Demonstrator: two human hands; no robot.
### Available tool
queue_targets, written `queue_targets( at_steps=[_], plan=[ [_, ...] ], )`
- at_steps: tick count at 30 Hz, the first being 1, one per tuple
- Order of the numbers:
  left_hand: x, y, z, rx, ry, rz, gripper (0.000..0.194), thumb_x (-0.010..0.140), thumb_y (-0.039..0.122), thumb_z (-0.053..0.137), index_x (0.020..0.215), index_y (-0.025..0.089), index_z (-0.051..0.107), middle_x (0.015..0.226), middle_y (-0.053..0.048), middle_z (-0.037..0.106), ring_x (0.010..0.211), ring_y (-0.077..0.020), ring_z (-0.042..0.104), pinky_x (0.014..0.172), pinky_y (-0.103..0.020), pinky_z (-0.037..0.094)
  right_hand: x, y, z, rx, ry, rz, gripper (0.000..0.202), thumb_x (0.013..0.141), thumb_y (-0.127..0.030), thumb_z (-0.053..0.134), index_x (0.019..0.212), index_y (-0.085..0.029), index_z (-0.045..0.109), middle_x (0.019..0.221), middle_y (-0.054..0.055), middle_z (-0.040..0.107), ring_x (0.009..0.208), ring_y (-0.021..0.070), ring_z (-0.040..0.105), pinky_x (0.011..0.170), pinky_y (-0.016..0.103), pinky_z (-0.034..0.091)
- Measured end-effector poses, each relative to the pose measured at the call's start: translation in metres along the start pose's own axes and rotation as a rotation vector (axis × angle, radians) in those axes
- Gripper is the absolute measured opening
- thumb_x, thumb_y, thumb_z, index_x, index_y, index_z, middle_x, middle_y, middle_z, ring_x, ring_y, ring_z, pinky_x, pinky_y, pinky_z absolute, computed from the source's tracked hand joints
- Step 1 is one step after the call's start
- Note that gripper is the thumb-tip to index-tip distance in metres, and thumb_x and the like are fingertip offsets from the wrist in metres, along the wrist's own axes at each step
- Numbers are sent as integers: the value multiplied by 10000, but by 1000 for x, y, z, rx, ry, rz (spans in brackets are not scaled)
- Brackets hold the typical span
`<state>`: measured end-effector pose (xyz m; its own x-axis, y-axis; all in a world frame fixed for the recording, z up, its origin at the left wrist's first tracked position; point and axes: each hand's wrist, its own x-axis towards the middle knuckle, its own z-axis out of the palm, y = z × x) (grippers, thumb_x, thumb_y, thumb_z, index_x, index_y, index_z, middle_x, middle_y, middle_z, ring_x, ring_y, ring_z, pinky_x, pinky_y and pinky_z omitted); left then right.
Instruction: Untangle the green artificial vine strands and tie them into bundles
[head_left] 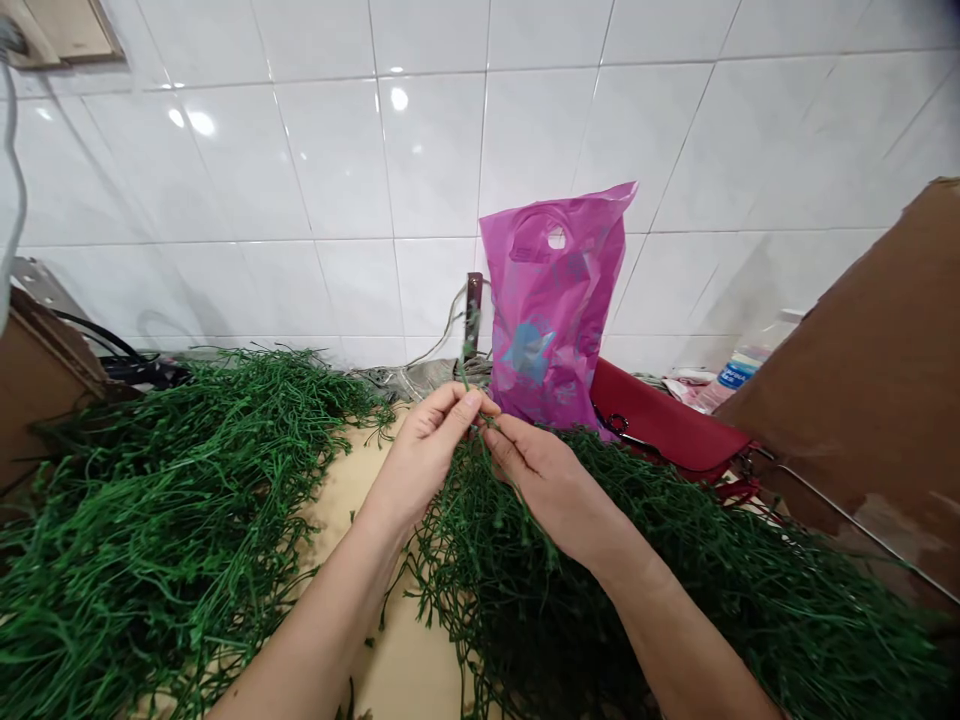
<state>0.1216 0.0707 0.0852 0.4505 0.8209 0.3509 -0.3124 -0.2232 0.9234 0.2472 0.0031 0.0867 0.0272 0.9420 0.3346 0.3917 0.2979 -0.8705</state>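
Note:
My left hand (442,430) and my right hand (529,455) meet at the middle of the view, fingertips almost touching. Between the left thumb and fingers a thin green plastic stem (463,372) is pinched, its top pointing up. The right fingers are closed at the same spot, on the lower part of green stems; just where each strand runs is partly hidden. Beneath the right hand spreads a large heap of dark green stems (525,590). A second heap of green stems (172,510) lies left of my left forearm.
Against the white tiled wall (322,180) stands a purple plastic bag (555,310). Right of it are a red bag (667,420), a labelled bottle (742,365) and a brown cardboard box (862,400). Tan tabletop (405,640) shows between the heaps. Another box (37,390) sits at far left.

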Motion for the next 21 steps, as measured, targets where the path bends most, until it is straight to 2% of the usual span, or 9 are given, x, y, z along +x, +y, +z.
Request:
queue_targets(
  at_steps=[2,4,6,9,13,15,17,19,21],
  plan=[
    [1,-1,0,-300,17,-207,254,831,413,726,812,174,642,721,20,567,649,-104,544,609,-199,470,-2,-3,1,-102,-37,-65,244,1001,-333,404,831,-235,548,756,-4,523,735,171,495,689,293,428],
    [1,1,-1,-490,2,-386,289,765,391,801,811,169,622,644,55,502,510,-68,494,484,-174,451,-5,-5,-1,-161,-108,-107,253,1012,-313,401,809,-234,530,741,-15,508,696,154,457,659,278,405],
    [-1,5,-2,-585,-62,-486,281,764,339,814,782,163,596,607,71,455,450,-54,481,437,-165,460,-6,-7,-7,-153,-196,-131,287,1015,-311,409,750,-229,483,719,-24,483,659,136,418,627,263,383],
    [-3,10,-3,-740,-146,-546,207,833,256,764,787,149,593,555,85,388,440,-48,481,434,-141,467,-8,-11,-17,-30,-338,-160,326,1026,-351,397,736,-228,479,712,-25,477,623,120,406,599,248,379],
    [-2,3,-5,-893,-143,-543,140,893,189,703,821,122,604,520,106,323,448,-30,446,494,-117,469,-10,-23,-26,-22,-479,-216,365,1042,-369,379,744,-210,516,674,-38,454,585,99,401,584,237,367],
    [1,-1,-7,-810,-105,-493,143,900,233,701,845,135,612,567,79,442,506,-45,518,562,-147,512,-13,-27,-34,-155,-505,-167,352,1037,-333,390,748,-204,543,656,-42,474,586,97,425,591,236,369],
    [3,-2,-11,-661,-43,-437,150,882,280,722,905,157,640,694,33,600,610,-72,615,646,-186,549,-18,-25,-46,-368,-508,-46,330,1013,-308,429,739,-208,583,643,-35,535,591,111,474,595,253,375],
    [4,2,-14,-508,0,-375,183,850,291,753,962,171,673,830,-6,697,709,-102,675,710,-216,559,-25,-20,-61,-590,-432,52,283,969,-350,508,760,-220,648,695,-10,637,643,152,562,628,287,400],
    [3,7,-15,-391,-9,-313,205,832,296,768,981,171,701,887,-25,737,761,-119,698,733,-221,544,-31,-15,-72,-726,-240,67,243,917,-440,585,884,-240,717,868,29,731,796,225,648,737,342,441]
  ],
)
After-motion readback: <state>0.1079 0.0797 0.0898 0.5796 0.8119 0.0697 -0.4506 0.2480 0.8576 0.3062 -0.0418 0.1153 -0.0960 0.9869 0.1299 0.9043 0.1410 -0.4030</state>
